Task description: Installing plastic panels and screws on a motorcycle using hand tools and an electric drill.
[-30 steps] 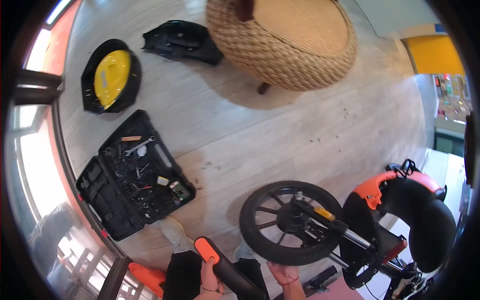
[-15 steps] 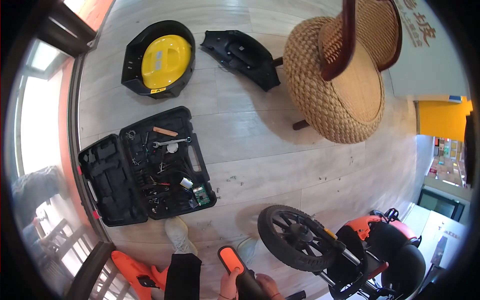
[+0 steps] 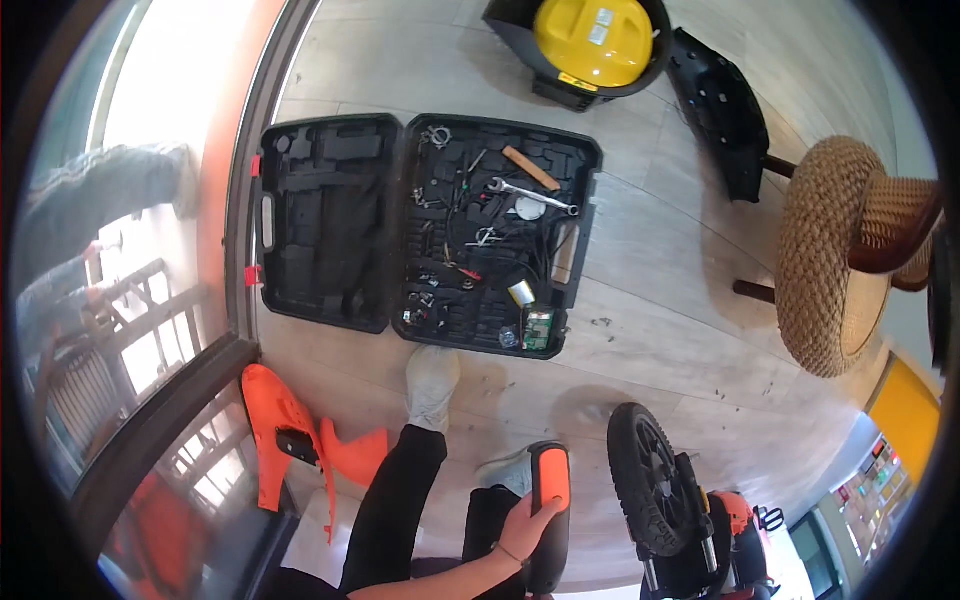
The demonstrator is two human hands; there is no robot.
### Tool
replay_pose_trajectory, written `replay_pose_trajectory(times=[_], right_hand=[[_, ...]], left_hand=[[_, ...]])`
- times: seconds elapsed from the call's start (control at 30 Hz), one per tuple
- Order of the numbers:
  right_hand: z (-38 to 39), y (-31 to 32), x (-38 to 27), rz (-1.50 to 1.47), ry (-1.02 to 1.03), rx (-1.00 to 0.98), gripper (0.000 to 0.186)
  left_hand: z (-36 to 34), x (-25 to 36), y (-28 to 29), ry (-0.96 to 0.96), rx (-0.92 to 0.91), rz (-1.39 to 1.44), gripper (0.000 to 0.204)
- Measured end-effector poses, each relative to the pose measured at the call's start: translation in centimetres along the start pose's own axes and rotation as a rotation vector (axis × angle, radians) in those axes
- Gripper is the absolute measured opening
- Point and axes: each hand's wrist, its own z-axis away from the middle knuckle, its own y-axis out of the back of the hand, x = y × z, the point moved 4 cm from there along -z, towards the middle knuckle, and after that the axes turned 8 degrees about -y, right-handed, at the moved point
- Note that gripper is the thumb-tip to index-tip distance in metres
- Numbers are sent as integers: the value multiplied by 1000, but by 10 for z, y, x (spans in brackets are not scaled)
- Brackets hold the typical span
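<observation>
While the left hand (image 3: pixel 522 530) is clamped around the side of a long black cover (image 3: pixel 556 540), its thumb over the lower end of the orange inset panel (image 3: pixel 554 475), the right hand does not show, so I cannot tell what it is doing. The cover is on the wearer's side of the tool case (image 3: pixel 330 250), below its lower right corner, orange end toward the case. To hold it well, I would grip the black body rather than press on the inset, and put a second palm under the tail, since a single-handed hold probably lets that end swing. Below and right of the case stands the spoked wheel (image 3: pixel 655 485), apart from the cover; a knock there could scuff the finish, so keeping the cover over the lap seems safer. The orange shell panel (image 3: pixel 268 430) lies below the case's left half, best kept clear of the light shoe (image 3: pixel 432 385) at the case's lower edge. The case lies open, a combination wrench (image 3: pixel 535 197) loose in its right half. Farther off, above the case's right end, is a yellow dome (image 3: pixel 595 40) in a black surround; a curved black shell (image 3: pixel 722 115) and a wicker chair (image 3: pixel 825 250) are right of the case, safely out of the way
</observation>
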Motion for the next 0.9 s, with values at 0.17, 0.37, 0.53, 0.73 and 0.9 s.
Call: replay_pose_trajectory(times=[0.17, 0.37, 0.53, 0.73, 0.9], right_hand=[[38, 0, 3, -152, 108, 136, 31], [61, -7, -25, -103, 56, 395, 30], [71, -5, -38, -74, 22, 580, 29], [72, 0, -45, -180, -5, 608, 30], [76, 8, -64, -234, -95, 545, 31]], left_hand=[[1, 6, -5, 2, 3, 105, 42], [2, 23, 3, -26, -16, 148, 45], [10, 38, 6, 20, -40, 259, 40], [14, 39, 12, 4, -56, 250, 40], [21, 32, 9, -13, -59, 328, 41]])
